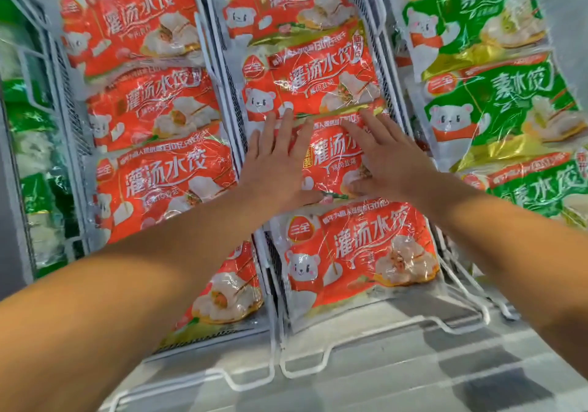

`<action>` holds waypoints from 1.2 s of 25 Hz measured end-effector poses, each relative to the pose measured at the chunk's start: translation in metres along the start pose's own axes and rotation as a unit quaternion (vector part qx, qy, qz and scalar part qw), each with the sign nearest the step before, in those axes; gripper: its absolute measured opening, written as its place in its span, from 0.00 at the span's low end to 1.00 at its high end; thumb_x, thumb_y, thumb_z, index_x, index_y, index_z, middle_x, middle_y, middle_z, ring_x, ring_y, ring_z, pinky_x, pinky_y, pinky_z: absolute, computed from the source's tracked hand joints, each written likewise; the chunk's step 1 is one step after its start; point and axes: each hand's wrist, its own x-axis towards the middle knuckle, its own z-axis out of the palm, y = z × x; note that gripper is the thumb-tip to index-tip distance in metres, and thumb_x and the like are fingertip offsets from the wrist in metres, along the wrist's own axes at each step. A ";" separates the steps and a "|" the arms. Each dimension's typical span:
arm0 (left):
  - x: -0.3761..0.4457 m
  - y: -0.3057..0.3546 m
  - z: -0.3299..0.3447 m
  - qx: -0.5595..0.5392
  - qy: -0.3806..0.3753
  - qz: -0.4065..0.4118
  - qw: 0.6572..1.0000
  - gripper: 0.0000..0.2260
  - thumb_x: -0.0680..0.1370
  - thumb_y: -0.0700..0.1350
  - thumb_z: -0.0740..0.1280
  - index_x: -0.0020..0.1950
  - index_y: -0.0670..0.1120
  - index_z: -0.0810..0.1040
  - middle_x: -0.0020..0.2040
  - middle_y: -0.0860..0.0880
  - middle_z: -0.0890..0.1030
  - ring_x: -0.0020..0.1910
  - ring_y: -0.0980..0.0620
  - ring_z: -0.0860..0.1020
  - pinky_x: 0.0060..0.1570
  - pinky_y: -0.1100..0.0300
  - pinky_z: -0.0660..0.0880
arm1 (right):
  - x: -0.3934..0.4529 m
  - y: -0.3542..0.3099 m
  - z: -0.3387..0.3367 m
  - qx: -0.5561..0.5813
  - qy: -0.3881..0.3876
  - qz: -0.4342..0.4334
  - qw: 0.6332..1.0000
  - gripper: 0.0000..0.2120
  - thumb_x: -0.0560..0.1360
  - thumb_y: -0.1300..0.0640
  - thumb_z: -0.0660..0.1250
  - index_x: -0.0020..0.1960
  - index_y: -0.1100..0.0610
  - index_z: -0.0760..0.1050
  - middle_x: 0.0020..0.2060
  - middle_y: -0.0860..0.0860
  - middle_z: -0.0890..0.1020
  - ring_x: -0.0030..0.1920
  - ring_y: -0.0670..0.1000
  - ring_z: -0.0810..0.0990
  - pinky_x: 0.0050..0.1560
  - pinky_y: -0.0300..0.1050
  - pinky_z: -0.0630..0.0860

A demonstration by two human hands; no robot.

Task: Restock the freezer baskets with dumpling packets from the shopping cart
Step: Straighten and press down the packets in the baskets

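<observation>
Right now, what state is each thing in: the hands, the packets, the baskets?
Left hand: open, fingers flat on the red packet.
Right hand: open, pressing the same packet.
Red packet: sealed, lying in the middle basket.
Middle basket: filled with a row of red packets.
Green packets: sealed, stacked in the right basket.
</observation>
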 end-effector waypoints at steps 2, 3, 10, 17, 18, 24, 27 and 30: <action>0.000 0.007 0.010 -0.023 0.022 -0.009 0.999 0.55 0.69 0.72 0.64 0.77 0.52 0.29 0.78 0.44 0.31 0.76 0.39 0.32 0.75 0.39 0.40 | 0.004 0.005 -0.003 -0.013 -0.003 -0.007 1.000 0.52 0.69 0.38 0.72 0.77 0.41 0.36 0.79 0.47 0.39 0.79 0.56 0.40 0.76 0.59 0.49; 0.001 0.011 0.012 -0.043 0.026 -0.015 0.999 0.55 0.69 0.72 0.65 0.76 0.53 0.28 0.78 0.45 0.31 0.77 0.39 0.32 0.75 0.39 0.40 | 0.006 0.007 -0.005 -0.019 -0.010 -0.003 1.000 0.53 0.69 0.38 0.72 0.77 0.40 0.36 0.79 0.47 0.38 0.79 0.55 0.40 0.76 0.59 0.49; 0.002 0.003 0.004 -0.048 -0.004 0.005 0.999 0.57 0.67 0.73 0.67 0.77 0.54 0.31 0.78 0.46 0.31 0.77 0.42 0.31 0.76 0.40 0.41 | -0.006 -0.001 -0.007 -0.003 -0.031 0.027 0.999 0.52 0.69 0.35 0.71 0.78 0.40 0.39 0.79 0.49 0.41 0.79 0.56 0.41 0.76 0.58 0.47; 0.051 -0.034 -0.029 -0.116 0.117 -0.057 0.985 0.38 0.76 0.68 0.57 0.80 0.53 0.48 0.81 0.45 0.44 0.79 0.41 0.42 0.76 0.40 0.47 | 0.060 0.005 -0.053 0.051 0.121 -0.028 0.991 0.33 0.70 0.36 0.59 0.66 0.56 0.71 0.63 0.56 0.72 0.65 0.61 0.70 0.65 0.57 0.70; 0.068 -0.042 -0.037 -0.101 0.121 -0.072 0.985 0.38 0.77 0.67 0.58 0.80 0.52 0.47 0.81 0.44 0.44 0.79 0.41 0.43 0.76 0.40 0.47 | 0.079 0.005 -0.062 0.040 0.117 -0.032 0.992 0.35 0.71 0.36 0.61 0.72 0.54 0.66 0.70 0.56 0.67 0.70 0.62 0.65 0.70 0.57 0.65; 0.115 -0.064 -0.048 -0.066 0.039 -0.075 0.994 0.40 0.77 0.69 0.54 0.80 0.54 0.39 0.80 0.46 0.36 0.79 0.42 0.38 0.76 0.40 0.44 | 0.151 0.008 -0.067 0.002 0.012 -0.009 1.000 0.54 0.68 0.32 0.69 0.79 0.49 0.39 0.79 0.54 0.44 0.79 0.59 0.44 0.78 0.57 0.47; 0.115 -0.069 -0.040 -0.056 0.034 -0.063 0.996 0.41 0.76 0.70 0.53 0.79 0.54 0.36 0.79 0.47 0.34 0.78 0.43 0.36 0.76 0.40 0.43 | 0.146 0.010 -0.054 0.051 0.012 -0.013 0.999 0.54 0.68 0.32 0.69 0.80 0.49 0.41 0.79 0.51 0.45 0.78 0.58 0.45 0.77 0.57 0.48; 0.115 -0.065 -0.042 -0.059 0.041 -0.068 0.995 0.40 0.76 0.70 0.55 0.80 0.55 0.39 0.80 0.47 0.37 0.79 0.43 0.38 0.76 0.40 0.45 | 0.146 0.011 -0.065 0.026 0.006 -0.008 1.000 0.52 0.68 0.31 0.68 0.79 0.50 0.45 0.79 0.51 0.51 0.78 0.58 0.49 0.77 0.57 0.52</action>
